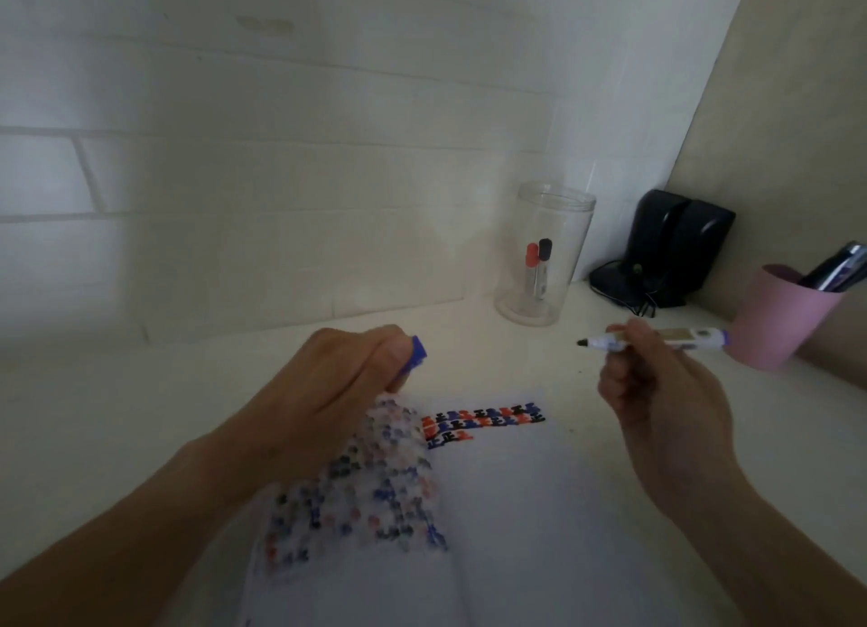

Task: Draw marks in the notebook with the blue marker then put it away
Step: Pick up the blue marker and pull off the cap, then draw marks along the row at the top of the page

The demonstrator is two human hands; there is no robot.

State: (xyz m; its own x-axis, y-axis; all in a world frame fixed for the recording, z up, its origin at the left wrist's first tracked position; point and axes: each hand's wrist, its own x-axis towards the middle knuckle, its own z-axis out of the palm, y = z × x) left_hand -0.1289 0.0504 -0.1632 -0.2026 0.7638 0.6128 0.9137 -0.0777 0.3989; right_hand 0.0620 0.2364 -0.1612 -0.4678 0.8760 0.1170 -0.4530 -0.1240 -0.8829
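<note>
Two bare forearms, no sleeves, watch or rings visible; left hand [328, 392] and right hand [666, 392] bare, fingers [614, 382] slender.

Around the jar [544, 256], the desk [234, 368] to its left is bare up to the wall. Right of the jar, a black device [675, 246] with its cable fills the corner, and a pink cup [783, 317] (pens stick out) stands nearer. In front of the jar, the way is open between the two hands.
</note>
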